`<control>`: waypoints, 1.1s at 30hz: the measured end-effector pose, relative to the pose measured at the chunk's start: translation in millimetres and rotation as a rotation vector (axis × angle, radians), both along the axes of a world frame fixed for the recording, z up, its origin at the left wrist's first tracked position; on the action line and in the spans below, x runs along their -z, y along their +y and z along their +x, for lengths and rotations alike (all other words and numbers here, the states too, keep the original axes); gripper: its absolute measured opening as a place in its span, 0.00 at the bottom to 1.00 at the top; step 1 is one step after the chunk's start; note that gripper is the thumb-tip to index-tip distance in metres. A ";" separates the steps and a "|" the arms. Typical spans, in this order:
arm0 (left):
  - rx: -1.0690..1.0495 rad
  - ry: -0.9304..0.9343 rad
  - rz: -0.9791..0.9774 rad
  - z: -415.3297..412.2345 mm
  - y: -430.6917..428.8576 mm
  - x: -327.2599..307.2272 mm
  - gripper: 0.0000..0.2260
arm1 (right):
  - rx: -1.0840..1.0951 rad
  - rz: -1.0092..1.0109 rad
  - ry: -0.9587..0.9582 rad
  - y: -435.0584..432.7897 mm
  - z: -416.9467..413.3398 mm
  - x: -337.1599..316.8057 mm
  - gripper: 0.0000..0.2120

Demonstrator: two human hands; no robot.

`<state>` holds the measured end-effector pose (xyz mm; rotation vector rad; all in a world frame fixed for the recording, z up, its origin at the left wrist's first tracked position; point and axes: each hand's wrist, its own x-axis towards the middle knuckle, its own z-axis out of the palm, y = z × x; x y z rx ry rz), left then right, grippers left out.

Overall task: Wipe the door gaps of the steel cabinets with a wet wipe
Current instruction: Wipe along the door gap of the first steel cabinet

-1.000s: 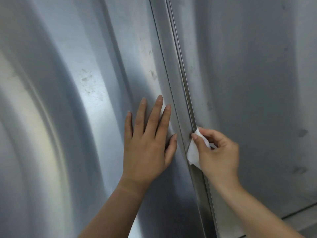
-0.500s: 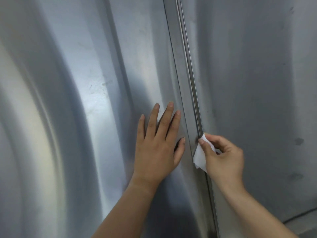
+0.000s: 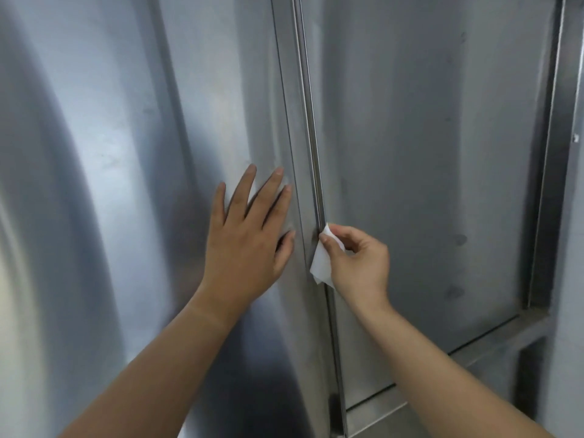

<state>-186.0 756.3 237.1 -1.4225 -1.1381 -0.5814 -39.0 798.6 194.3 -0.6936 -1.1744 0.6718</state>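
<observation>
left hand (image 3: 249, 245): flat, spread, left of door gap (image 3: 311, 121).
right hand (image 3: 357, 263): pinches wet wipe (image 3: 320, 263) into door gap.
change: wet wipe not advanced; lower door gap likely pending.

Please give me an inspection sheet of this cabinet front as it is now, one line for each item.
Surface: steel left door and right door; dark smudges on the right door.
Job's things: white wet wipe pressed at the door gap.
Clutter: nothing seen.
Grippers: left hand flat on the left door; right hand pinches the wet wipe.
Cables: nothing seen.
Surroundings: steel frame at right.
</observation>
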 end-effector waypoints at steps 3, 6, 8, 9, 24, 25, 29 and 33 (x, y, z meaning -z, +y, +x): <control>-0.029 -0.012 -0.039 4.2 -3.7 20.0 0.27 | -0.004 0.031 0.035 -0.8 -3.5 -5.3 0.08; -0.033 -0.072 -0.058 8.1 -4.4 41.3 0.28 | -0.021 -0.037 0.063 -8.2 -4.8 30.4 0.08; -0.038 -0.123 -0.063 12.5 -3.9 55.6 0.28 | -0.034 -0.120 0.082 -12.5 -3.5 60.2 0.07; -0.047 -0.137 -0.067 14.6 -3.8 62.9 0.28 | -0.041 -0.146 0.086 -13.8 -2.8 69.7 0.07; -0.086 -0.218 0.078 25.9 7.1 100.5 0.25 | -0.098 -0.027 0.083 -2.5 0.8 97.2 0.17; -0.091 -0.214 0.085 26.1 8.0 102.5 0.25 | -0.111 -0.001 0.077 -0.3 1.7 88.5 0.17; -0.072 -0.212 0.106 25.4 9.6 105.2 0.24 | -0.142 0.093 0.078 7.6 2.0 58.8 0.15; -0.077 -0.211 0.116 24.9 11.2 106.4 0.24 | -0.154 0.094 0.069 6.0 4.3 77.4 0.15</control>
